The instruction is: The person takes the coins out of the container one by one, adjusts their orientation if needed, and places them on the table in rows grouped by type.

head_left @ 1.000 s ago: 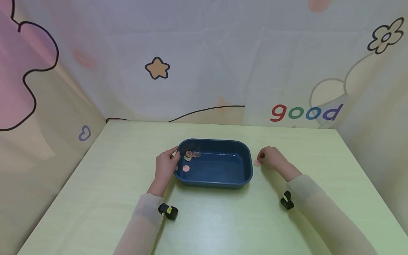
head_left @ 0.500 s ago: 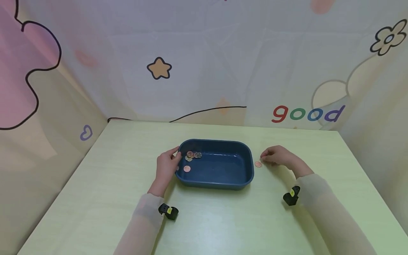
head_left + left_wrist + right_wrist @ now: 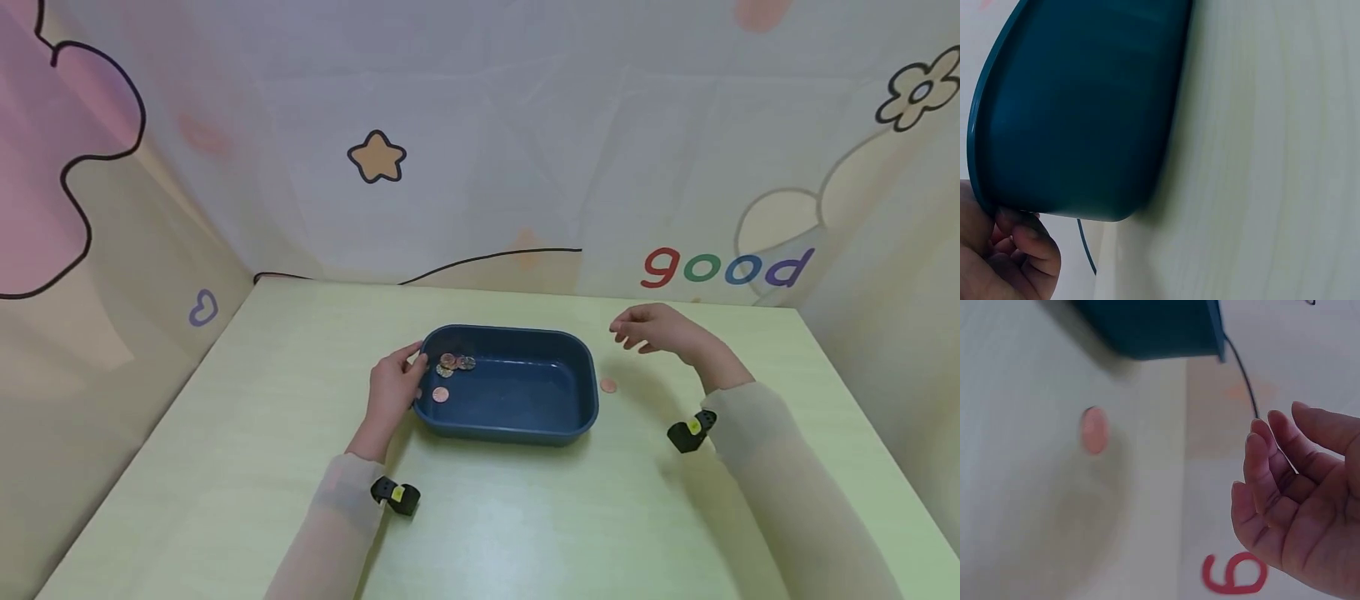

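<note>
A dark blue rectangular tray [image 3: 517, 435] stands on the table. My left hand [image 3: 392, 385] grips its left rim, thumb inside the edge and curled fingers under the lip in the left wrist view. Inside, at the left end, lie a small cluster of coins [image 3: 447, 361] and a single copper coin [image 3: 441, 395] in front of them. One more copper coin [image 3: 608, 386] lies flat on the table just right of the tray. My right hand [image 3: 663, 332] hovers above and behind that coin, fingers loosely bent, holding nothing; the right wrist view shows its bare palm and fingers [image 3: 1263, 469].
The pale green table [image 3: 495, 517] ends at a cloth backdrop [image 3: 480, 167] printed with a star, a flower and the word "good". Side cloths flank it left and right. Black wrist cameras [image 3: 396, 496] sit on both sleeves.
My right hand has lifted off the copper coin, moving up and away to the back right with its fingers loosening. The coin stays on the table. My left hand keeps its grip on the tray.
</note>
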### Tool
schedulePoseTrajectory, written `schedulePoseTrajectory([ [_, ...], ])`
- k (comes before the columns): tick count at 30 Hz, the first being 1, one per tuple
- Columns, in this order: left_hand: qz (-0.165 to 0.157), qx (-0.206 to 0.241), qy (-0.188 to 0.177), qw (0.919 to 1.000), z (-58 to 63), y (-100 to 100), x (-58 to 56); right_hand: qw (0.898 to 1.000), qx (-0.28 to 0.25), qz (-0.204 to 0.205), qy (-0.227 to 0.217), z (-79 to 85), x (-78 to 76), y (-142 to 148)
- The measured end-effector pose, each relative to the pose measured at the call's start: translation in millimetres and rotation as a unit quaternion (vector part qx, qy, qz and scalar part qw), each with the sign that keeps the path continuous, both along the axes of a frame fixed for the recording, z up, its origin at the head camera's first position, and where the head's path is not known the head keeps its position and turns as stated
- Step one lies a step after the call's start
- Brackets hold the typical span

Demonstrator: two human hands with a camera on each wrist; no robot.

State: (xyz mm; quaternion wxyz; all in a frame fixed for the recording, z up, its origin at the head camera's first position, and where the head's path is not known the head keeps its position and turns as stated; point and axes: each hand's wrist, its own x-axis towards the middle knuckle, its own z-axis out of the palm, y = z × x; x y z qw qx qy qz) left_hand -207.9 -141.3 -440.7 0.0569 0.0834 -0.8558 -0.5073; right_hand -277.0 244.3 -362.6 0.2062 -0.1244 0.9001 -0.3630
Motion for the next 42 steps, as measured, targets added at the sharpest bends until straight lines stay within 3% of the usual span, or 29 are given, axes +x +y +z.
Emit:
schedulePoseTrajectory([
  [9, 0.007, -0.011, 0.012, 0.9998, 0.8, 1, -2.1, 0.998, 0.007, 0.058, 0.022, 36.7, -10.3, -40],
  [16, 0.014, -0.012, 0.0, 0.9998, 1.6, 3, -3.2, 0.993, 0.038, 0.109, 0.006, 47.2, -19.8, -71],
  [30, 0.012, -0.021, 0.004, 0.9997, 0.6, 4, -2.0, 0.968, 0.071, 0.237, -0.044, 28.5, -32.5, -142],
  [42, 0.008, -0.02, -0.007, 0.9997, 2.0, 4, -1.6, 0.956, 0.078, 0.28, -0.043, -5.5, -33.7, -189],
])
